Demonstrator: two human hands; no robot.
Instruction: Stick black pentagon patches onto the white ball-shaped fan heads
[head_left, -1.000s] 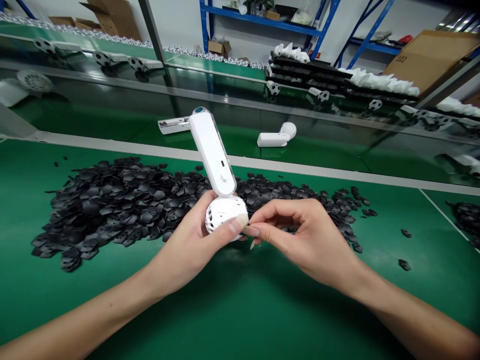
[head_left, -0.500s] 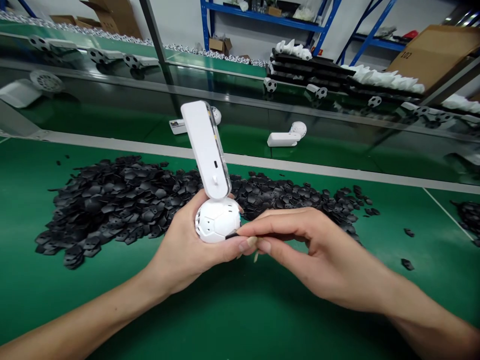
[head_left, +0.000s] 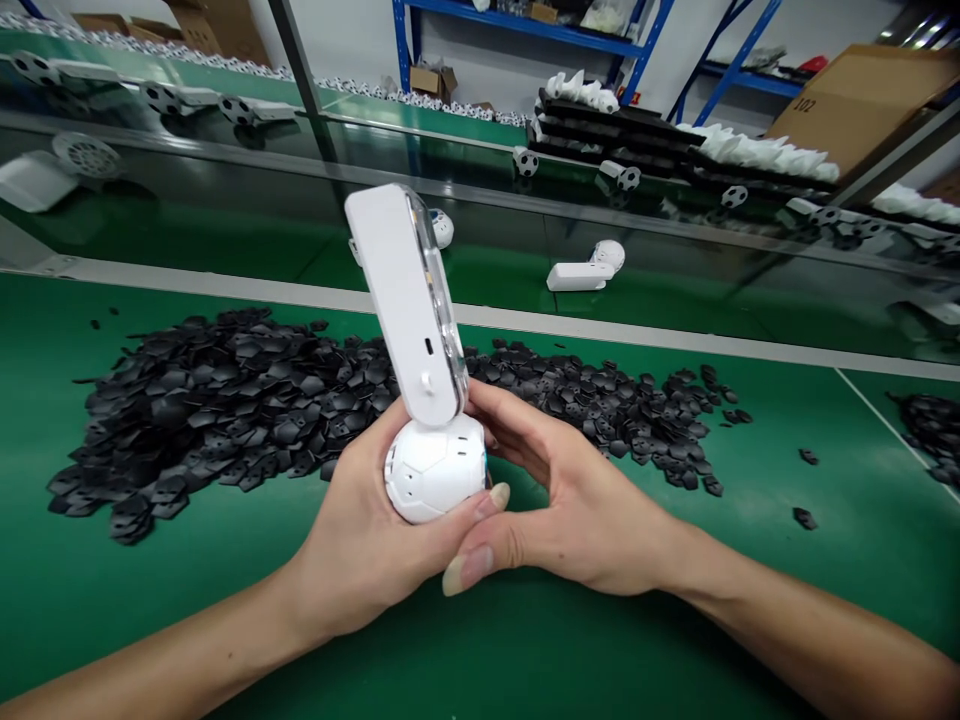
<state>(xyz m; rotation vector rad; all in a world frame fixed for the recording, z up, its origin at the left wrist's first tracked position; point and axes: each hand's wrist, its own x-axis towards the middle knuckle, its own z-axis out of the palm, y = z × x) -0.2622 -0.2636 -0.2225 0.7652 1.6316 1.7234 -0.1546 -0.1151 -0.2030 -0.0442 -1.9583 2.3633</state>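
Note:
A white device (head_left: 437, 472) with a seamed, football-like ball at the bottom and a long flat arm stands upright in front of me, tilted slightly left. The arm has a clear edge strip, a small slot and a small knob. My left hand (head_left: 367, 520) is closed around the ball from the left, its thumb across the lower front. My right hand (head_left: 562, 490) wraps the right side, fingers partly hidden behind the ball and arm, its thumb below the left thumb. Behind both hands lies a wide heap of black pentagonal pieces (head_left: 202, 400). No black piece shows between my fingers.
Beyond a pale metal rail (head_left: 675, 345) runs a dark green conveyor belt (head_left: 495, 260) bearing another white device (head_left: 589, 272). Several football-patterned units line a far ledge. Stacked black trays (head_left: 600, 130) and a cardboard box (head_left: 847, 110) stand behind. A few black pieces (head_left: 805, 518) lie at right.
My right hand has let go of its pinch on a small black piece at the ball's lower edge and spread around the ball's right side. The device sits slightly lower and nearer.

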